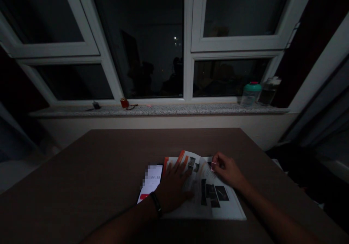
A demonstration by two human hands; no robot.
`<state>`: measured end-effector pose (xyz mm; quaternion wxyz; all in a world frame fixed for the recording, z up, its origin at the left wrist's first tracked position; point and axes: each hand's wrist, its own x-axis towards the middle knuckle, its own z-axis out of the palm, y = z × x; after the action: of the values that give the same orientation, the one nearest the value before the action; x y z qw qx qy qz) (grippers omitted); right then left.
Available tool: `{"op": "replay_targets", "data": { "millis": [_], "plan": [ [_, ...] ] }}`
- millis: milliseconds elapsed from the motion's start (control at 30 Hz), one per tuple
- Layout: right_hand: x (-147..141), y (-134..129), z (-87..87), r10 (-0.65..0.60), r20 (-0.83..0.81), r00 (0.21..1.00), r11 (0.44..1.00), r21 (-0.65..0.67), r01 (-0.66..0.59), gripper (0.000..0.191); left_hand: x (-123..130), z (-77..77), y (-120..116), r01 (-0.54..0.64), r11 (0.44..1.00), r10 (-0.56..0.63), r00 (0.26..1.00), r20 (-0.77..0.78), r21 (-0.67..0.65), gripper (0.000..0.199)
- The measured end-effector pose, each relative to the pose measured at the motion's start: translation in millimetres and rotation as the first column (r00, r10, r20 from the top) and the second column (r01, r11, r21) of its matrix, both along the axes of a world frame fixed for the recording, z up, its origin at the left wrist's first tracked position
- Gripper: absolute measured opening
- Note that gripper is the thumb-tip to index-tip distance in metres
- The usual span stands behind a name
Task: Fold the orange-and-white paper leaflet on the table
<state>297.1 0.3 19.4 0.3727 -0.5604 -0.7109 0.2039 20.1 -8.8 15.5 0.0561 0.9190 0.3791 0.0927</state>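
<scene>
An open booklet [200,200] with printed photos and orange page edges lies on the brown table. My left hand [176,187] rests flat with fingers spread on its left page, a dark band around the wrist. Near the booklet's upper right edge, my right hand [225,167] pinches a small pale piece with a reddish edge, perhaps a page corner; the dim light leaves this unclear. One page curves up between the hands. A phone [152,180] with a lit screen lies just left of the booklet, partly behind my left wrist.
Beyond the table [114,156] runs a speckled windowsill [174,109]. On it stand a teal-lidded bottle [251,93], a clear bottle [268,91], a small red object [124,103] with a cord, and a small dark item [96,105]. Dark clutter lies right of the table.
</scene>
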Motion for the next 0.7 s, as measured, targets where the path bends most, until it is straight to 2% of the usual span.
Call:
{"op": "replay_targets", "data": {
  "millis": [167,267,367,467,600,700],
  "plan": [
    [-0.8,0.6,-1.6,-0.069,-0.109,0.992,0.995,0.058,0.076,0.011,6.4,11.1,-3.8,0.105,0.994,-0.106,0.993,-0.058,-0.021,0.055],
    [-3.3,-0.4,0.1,-0.047,-0.112,0.993,0.995,0.077,0.056,0.010,8.2,16.4,-5.8,0.192,0.981,-0.191,0.977,-0.092,0.002,0.051],
    [-6.6,-1.7,0.2,-0.020,-0.070,0.997,0.998,0.066,0.025,0.008,5.7,13.9,-4.7,0.238,0.970,-0.234,0.969,-0.073,0.052,0.043],
    [-10.1,-3.6,-1.1,0.051,-0.034,0.998,0.998,0.041,-0.049,0.007,2.3,8.0,-1.6,0.245,0.965,-0.243,0.970,-0.030,0.094,0.040],
    [-13.1,-6.1,-1.0,0.192,0.002,0.981,0.981,0.021,-0.192,0.005,1.3,5.0,1.4,0.231,0.970,-0.230,0.973,-0.021,0.081,0.046],
    [-13.6,-7.8,0.9,0.206,0.071,0.976,0.979,-0.004,-0.206,0.003,1.5,5.7,0.6,0.185,0.981,-0.183,0.982,-0.041,0.063,0.046]
  ]
}}
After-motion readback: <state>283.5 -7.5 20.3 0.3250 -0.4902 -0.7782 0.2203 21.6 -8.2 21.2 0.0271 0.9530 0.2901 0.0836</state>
